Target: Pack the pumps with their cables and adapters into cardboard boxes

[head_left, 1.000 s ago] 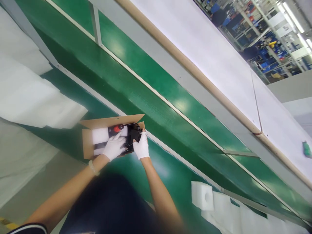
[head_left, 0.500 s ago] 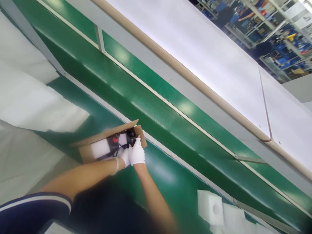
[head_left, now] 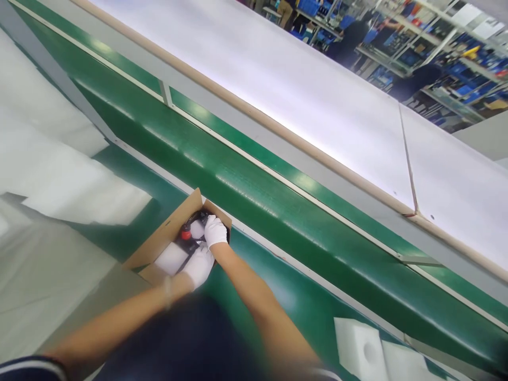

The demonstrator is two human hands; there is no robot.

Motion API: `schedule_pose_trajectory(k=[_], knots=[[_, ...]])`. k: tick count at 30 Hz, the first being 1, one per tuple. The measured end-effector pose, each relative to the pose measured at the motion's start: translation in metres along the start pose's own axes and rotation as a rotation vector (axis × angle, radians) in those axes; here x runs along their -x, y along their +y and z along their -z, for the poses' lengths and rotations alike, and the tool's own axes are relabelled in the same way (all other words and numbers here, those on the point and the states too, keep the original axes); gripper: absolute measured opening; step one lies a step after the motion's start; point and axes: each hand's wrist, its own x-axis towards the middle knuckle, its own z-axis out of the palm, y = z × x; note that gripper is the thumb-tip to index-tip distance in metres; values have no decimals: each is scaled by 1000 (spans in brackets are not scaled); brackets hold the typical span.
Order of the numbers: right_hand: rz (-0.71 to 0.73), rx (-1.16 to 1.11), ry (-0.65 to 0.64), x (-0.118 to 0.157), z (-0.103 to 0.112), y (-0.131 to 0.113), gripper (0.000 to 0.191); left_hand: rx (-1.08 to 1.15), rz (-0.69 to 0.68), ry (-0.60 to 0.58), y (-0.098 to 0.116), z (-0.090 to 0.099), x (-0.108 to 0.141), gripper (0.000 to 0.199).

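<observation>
Pretty bright overall, with soft glare on the glossy green tabletop (head_left: 283, 293). The dark navy cloth clothing (head_left: 202, 338) is badly blurred though.

A white shelf (head_left: 278, 84) runs beside a green belt (head_left: 242, 193), with blurry, probably blue bins (head_left: 310, 6) beyond.

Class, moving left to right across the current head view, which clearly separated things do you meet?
White sheets, pale wristband, red part, white-gloved right hand, white foam block with a round hole.
</observation>
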Motion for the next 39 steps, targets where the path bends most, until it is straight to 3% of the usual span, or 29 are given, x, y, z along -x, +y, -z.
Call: schedule_pose_trajectory(k=[2,5,9,11,14,16,18,19,21,25,28,30,35,39], knots=[[118,16,43,-5,0,8,36,1,21,47,3,5,32,38],[172,34,57,-7,1,15,36,-32,75,163,9,5,76,33],[148,31,-45,-2,22,23,46,-27,89,186,-5,13,93,34],[126,-24,3,1,40,34,48,3,106,167,-28,25,96,37],[9,-179,175,2,58,52,47,-15,187,200,-78,42,115,36],[-28,-357,93,2,55,57,58,-19,336,324,-111,46,131,32],[-15,-565,-58,5,41,50,63,110,528,478,-138,44,139,44],[-14,-643,-95,9,30,42,62,203,591,521,-147,42,138,54],[-39,-692,-44,20,7,23,61,351,589,532,-158,35,126,66],[-16,-500,153,40,-24,-12,74,220,305,397,-159,28,80,68],[57,-366,237,43,-32,-24,79,41,82,228,-157,29,50,68],[72,-323,259,41,-32,-28,79,-9,4,175,-159,30,40,68],[52,-446,214,41,-25,-16,79,28,-49,229,-160,35,37,69],[-103,-744,52,55,-17,22,71,125,127,409,-146,52,24,72]])
